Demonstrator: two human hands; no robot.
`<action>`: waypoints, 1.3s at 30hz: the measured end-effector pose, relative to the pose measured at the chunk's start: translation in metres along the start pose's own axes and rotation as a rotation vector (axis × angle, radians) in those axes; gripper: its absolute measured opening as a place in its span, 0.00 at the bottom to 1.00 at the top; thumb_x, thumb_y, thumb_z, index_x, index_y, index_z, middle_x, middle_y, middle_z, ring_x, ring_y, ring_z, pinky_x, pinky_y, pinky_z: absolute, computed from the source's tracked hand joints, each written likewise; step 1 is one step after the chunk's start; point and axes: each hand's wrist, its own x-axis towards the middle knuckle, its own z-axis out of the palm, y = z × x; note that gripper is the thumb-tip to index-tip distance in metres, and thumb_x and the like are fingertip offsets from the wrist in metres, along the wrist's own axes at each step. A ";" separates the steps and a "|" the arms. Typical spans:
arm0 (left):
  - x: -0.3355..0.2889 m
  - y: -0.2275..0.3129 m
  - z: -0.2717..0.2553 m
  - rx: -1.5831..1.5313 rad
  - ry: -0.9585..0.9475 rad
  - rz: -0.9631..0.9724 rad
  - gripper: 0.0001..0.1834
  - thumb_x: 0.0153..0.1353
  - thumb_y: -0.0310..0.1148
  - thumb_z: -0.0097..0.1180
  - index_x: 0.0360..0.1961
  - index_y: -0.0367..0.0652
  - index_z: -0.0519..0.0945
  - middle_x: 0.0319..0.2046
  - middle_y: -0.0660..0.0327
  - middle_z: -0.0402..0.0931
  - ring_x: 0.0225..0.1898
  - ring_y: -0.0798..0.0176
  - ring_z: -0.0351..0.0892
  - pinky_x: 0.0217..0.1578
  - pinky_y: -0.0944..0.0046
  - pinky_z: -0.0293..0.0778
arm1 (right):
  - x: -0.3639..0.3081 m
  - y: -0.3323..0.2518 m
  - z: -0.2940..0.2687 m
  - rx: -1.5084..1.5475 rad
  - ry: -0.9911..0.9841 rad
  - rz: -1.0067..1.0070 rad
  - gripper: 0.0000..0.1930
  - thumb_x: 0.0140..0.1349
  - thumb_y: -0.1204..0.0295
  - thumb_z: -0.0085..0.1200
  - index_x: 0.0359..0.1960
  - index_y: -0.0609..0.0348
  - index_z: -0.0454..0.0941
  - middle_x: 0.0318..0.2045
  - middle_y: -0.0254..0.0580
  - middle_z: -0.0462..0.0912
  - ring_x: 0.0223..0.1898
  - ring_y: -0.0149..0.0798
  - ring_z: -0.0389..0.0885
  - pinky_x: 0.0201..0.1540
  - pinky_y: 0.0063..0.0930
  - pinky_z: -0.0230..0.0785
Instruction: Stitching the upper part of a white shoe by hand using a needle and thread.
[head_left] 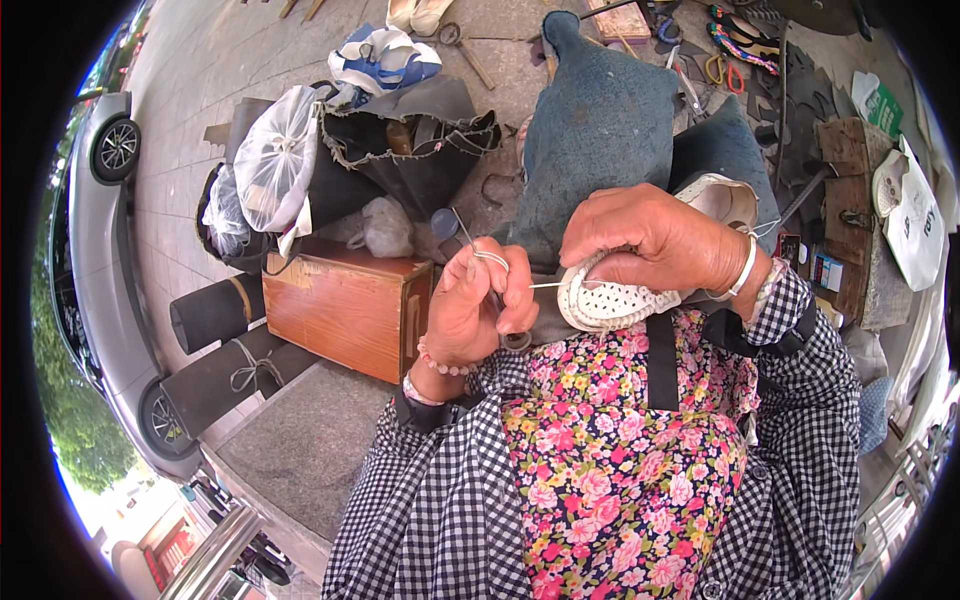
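Note:
My left hand point(472, 300) is closed, with white thread point(545, 286) looped round a finger. A thin metal awl point(463, 226) pokes up out of the same fist, and a ring-shaped metal end point(515, 342) shows below it. The thread runs straight across to the edge of a white perforated shoe point(612, 303). Gripping that shoe over my lap is my right hand point(650, 235), its thumb along the upper and its fingers bent over the toe. The shoe's paler heel opening point(722, 200) shows behind the hand. Part of the sole is hidden.
Ahead lies a blue-grey cloth-covered pad point(600, 130). On the left are a wooden box point(335, 310), a black bag point(410, 150), a plastic bag point(275, 165) and dark rolls point(215, 315). Scissors point(687, 85) lie at the far right, near a wooden crate point(855, 220). A car point(120, 270) stands far left.

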 end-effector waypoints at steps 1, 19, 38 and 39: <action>0.000 0.000 -0.001 0.004 -0.012 0.000 0.15 0.68 0.45 0.44 0.32 0.45 0.68 0.25 0.62 0.63 0.15 0.71 0.58 0.18 0.69 0.57 | 0.000 0.000 0.001 0.001 -0.001 0.001 0.09 0.50 0.76 0.60 0.35 0.57 0.80 0.32 0.40 0.80 0.36 0.43 0.79 0.40 0.34 0.69; -0.005 0.004 -0.001 -0.018 0.032 0.057 0.16 0.68 0.44 0.43 0.29 0.43 0.70 0.24 0.60 0.66 0.15 0.70 0.59 0.17 0.69 0.57 | 0.000 0.002 0.000 0.031 -0.005 -0.018 0.07 0.50 0.78 0.61 0.32 0.60 0.80 0.31 0.41 0.80 0.34 0.42 0.78 0.37 0.32 0.69; -0.013 0.029 -0.003 0.077 0.288 0.141 0.15 0.70 0.43 0.39 0.30 0.45 0.70 0.27 0.60 0.66 0.14 0.74 0.55 0.15 0.72 0.55 | 0.000 0.002 0.001 -0.173 -0.060 -0.027 0.06 0.56 0.71 0.57 0.33 0.60 0.78 0.30 0.39 0.78 0.34 0.44 0.76 0.40 0.35 0.67; -0.020 0.040 -0.012 0.064 0.318 0.070 0.14 0.69 0.42 0.42 0.31 0.45 0.70 0.23 0.63 0.64 0.13 0.75 0.54 0.15 0.73 0.54 | 0.000 0.003 0.001 -0.131 -0.065 -0.026 0.06 0.56 0.71 0.57 0.33 0.60 0.78 0.30 0.39 0.78 0.34 0.43 0.76 0.40 0.34 0.67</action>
